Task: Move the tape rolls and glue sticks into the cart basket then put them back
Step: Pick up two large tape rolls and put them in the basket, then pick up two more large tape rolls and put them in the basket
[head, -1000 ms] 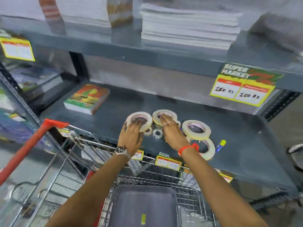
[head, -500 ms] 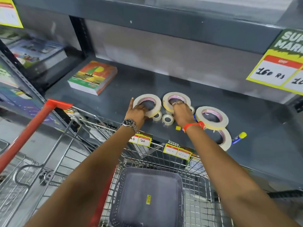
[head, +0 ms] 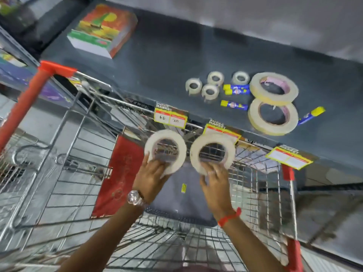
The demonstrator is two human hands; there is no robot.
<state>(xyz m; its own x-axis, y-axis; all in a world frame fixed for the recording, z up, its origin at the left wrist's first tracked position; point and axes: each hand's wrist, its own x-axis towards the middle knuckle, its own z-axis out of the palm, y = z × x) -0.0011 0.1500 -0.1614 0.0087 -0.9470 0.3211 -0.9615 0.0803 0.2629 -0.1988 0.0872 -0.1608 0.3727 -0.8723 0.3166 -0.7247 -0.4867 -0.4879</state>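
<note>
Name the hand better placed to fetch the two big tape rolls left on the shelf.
Right. The right hand is nearer the big tape rolls on the shelf's right; the left hand would cross over. Both hold rolls now.

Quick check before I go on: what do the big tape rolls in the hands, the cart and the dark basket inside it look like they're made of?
The roll in the left hand and the roll in the right hand look like matte cream paper tape, probably masking tape. The cart is shiny bare metal wire with red corner pieces, likely plastic. The basket looks like dull dark grey plastic with a perforated rim.
</note>
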